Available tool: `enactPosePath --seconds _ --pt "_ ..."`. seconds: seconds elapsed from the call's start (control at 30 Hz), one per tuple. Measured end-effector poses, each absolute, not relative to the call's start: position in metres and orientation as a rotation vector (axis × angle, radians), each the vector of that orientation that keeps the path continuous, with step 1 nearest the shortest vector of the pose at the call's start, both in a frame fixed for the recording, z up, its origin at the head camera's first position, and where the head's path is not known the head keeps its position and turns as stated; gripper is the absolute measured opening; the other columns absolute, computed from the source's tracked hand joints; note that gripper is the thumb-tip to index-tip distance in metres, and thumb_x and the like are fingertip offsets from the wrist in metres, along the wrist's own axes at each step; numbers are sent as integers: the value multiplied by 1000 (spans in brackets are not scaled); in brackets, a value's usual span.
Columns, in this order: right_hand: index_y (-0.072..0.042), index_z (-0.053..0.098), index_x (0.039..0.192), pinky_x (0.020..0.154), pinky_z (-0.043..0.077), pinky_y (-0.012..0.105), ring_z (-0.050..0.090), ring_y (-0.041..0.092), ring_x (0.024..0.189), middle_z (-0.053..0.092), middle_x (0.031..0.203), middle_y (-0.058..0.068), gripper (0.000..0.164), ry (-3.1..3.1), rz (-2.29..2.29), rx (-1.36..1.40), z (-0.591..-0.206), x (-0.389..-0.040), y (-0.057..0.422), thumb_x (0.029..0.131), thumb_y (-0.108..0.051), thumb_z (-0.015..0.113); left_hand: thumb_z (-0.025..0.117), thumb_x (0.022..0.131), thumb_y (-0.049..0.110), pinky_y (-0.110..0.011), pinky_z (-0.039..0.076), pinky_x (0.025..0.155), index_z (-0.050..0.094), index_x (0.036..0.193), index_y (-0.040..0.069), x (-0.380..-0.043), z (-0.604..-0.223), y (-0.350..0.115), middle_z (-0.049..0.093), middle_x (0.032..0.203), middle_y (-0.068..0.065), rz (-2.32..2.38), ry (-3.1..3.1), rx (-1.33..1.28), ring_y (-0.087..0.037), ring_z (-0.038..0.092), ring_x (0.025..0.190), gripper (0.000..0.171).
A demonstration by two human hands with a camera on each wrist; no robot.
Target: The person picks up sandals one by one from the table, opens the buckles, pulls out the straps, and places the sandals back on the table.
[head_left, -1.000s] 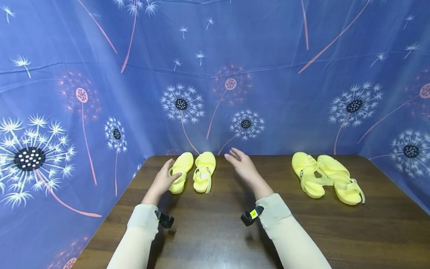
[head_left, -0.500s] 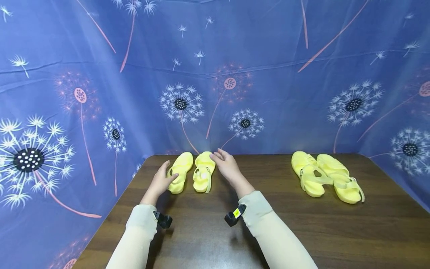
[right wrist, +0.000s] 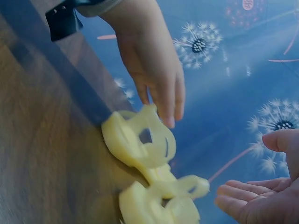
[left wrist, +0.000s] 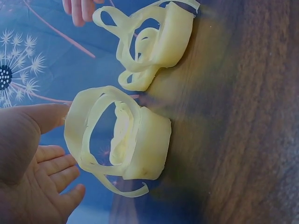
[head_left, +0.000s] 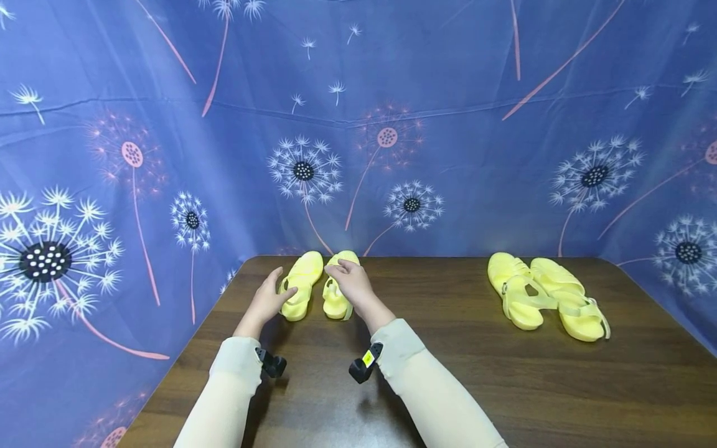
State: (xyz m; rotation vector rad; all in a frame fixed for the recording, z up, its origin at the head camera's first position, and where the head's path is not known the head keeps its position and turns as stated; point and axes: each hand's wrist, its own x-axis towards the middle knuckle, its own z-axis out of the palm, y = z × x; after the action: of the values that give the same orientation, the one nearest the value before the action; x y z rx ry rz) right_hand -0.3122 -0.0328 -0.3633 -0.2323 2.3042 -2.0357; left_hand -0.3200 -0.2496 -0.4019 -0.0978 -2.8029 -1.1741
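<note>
Two yellow jelly sandals stand side by side at the back left of the table. My left hand (head_left: 267, 303) is at the outer side of the left sandal (head_left: 305, 270), thumb toward its strap; the left wrist view shows its fingers (left wrist: 58, 172) extended beside that sandal (left wrist: 152, 144). Over the other sandal (head_left: 334, 305) hovers my right hand (head_left: 356, 287), hiding part of its upper. In the right wrist view the right hand (right wrist: 266, 198) has loosely straight fingers, apart from the nearer sandal (right wrist: 135, 205). Neither hand grips anything.
Another yellow pair, a left sandal (head_left: 523, 311) and a right sandal (head_left: 579, 320), lies at the back right of the brown wooden table (head_left: 448, 348). A blue dandelion-print cloth (head_left: 470, 155) hangs behind the table and along its left side.
My right hand has moved left, from the tabletop right of the left-hand pair to above that pair's right sandal. My left hand has barely moved. The sandals stay where they were.
</note>
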Motion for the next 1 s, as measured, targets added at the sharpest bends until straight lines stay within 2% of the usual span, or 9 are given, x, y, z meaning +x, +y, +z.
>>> enactPosePath --seconds 0.23,0.47,0.77,0.83,0.9,1.0 --pt "4 38 144 110 40 43 48 34 131 50 142 20 63 2334 -1998 -221 -370 -309 -49 96 -31 59 55 98 27 -57 20 117 17 152 -3 -322 -406 -257 21 157 -26 -1168 -2844 -37 -43 19 144 72" --pt "4 45 140 103 47 41 53 32 127 55 137 19 55 2355 -2055 -230 -368 -303 -69 96 -25 59 54 99 28 -57 24 116 17 151 -6 -324 -407 -259 24 154 -29 -1177 -2857 -42 -44 24 142 73" --pt "11 46 137 104 46 42 51 32 128 53 138 23 60 2397 -1935 -65 -384 -306 -91 93 -27 63 53 100 27 -54 29 114 16 151 -5 -325 -410 -257 26 153 -30 -1330 -2834 -34 -44 29 141 71" --pt "12 54 126 94 52 39 62 27 108 63 120 20 51 2422 -1897 -49 -390 -306 -95 93 -26 64 52 100 27 -54 30 114 16 151 -5 -324 -410 -257 26 153 -30 -1361 -2834 -30 -44 30 140 70" --pt "13 57 121 91 52 39 62 25 105 64 117 19 48 2470 -1864 -35 -395 -305 -98 92 -25 65 52 100 26 -54 31 113 16 151 -5 -323 -411 -257 26 153 -30 -1386 -2827 -17 -44 32 139 70" --pt "13 57 120 94 51 40 61 27 108 63 119 21 47 2483 -1834 -23 -403 -304 -103 93 -24 63 52 100 24 -53 33 112 19 150 -7 -323 -413 -259 29 151 -31 -1373 -2826 -7 -45 35 137 68"
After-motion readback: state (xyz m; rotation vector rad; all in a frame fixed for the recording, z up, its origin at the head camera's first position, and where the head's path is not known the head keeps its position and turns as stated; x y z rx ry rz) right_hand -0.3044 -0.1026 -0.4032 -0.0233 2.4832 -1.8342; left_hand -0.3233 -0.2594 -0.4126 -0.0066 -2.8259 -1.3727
